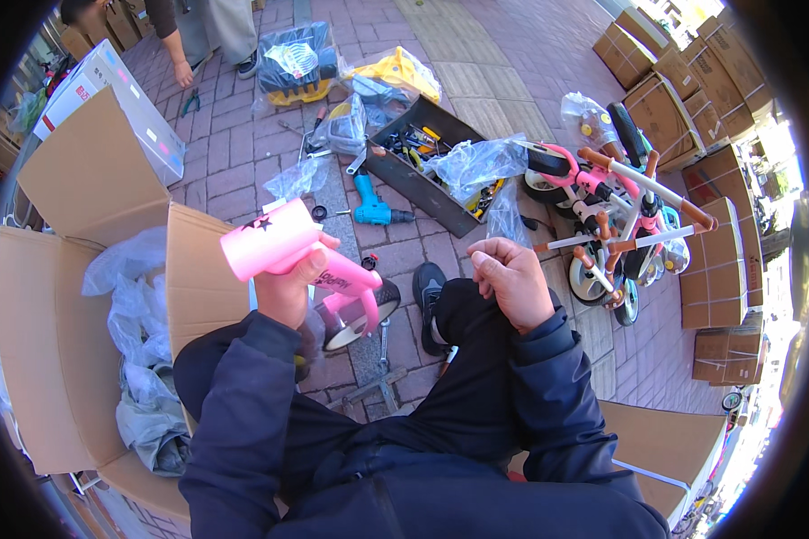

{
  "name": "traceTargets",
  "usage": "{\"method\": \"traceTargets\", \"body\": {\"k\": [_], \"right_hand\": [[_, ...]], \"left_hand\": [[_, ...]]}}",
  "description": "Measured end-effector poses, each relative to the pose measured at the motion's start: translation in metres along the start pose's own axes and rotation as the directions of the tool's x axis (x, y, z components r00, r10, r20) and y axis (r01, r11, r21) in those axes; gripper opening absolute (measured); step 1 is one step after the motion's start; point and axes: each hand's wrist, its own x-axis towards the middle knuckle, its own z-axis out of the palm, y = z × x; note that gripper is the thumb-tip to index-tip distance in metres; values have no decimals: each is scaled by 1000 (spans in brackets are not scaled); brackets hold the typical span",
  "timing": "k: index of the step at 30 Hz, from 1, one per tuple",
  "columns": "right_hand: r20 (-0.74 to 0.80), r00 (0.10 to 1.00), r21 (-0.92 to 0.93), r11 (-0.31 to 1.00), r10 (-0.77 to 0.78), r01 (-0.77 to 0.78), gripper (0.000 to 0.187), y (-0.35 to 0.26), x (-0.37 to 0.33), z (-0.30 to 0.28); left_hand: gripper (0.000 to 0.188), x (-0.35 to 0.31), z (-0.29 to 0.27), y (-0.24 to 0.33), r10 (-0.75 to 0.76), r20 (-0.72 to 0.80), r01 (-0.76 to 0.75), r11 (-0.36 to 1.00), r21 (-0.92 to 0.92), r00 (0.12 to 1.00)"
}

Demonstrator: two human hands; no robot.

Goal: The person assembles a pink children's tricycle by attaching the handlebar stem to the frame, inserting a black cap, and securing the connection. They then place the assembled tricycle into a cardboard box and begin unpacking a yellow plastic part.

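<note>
Gripping a pink bicycle frame [349,272], the left hand [286,292] closes around its tube, the thumb lying across the near side. The frame is held tilted, off the ground, nearer the person than the dark metal toolbox [415,191] and to its left; its wide pink cylinder, marked with a black star, points away to the left, while the narrower tube with dark lettering slopes down to the right. A small wheel [388,299] shows behind the lower end of the frame; whether the two are joined cannot be told. The right hand [518,286], nearer the person than the toolbox and to its right, is loosely curled with the thumb close to the index finger; whether anything small is pinched there cannot be told.

Hand tools fill the toolbox, and a clear plastic bag [478,168] covers part of its right end. A teal power drill [374,209] lies just beside its near side. Beyond it rests a bagged yellow part [411,72]. Right of the toolbox stand pink-and-white small bicycles [593,186]; to its left, nearer the person, an open carton [208,278] contains plastic wrapping [139,310]. Far left of it, a co-worker's hand [182,74] hangs near pliers [191,103].
</note>
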Motion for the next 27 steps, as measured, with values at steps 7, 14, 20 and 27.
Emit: {"method": "traceTargets", "body": {"k": [7, 14, 20, 27], "right_hand": [[-13, 999, -60, 998, 36, -36, 20, -1, -2, 3], [-340, 910, 146, 943, -236, 299, 19, 10, -5, -55], [-518, 842, 105, 988, 151, -113, 17, 137, -8, -133], [-437, 720, -246, 699, 538, -672, 19, 348, -64, -114]], "left_hand": [[80, 0, -6, 24, -34, 256, -7, 988, 157, 966], [80, -26, -5, 6, -141, 422, 228, 960, -163, 895], [76, -43, -1, 32, -293, 472, 431, 876, -216, 832], [71, -47, 1, 53, -278, 393, 378, 902, -207, 877]]}}
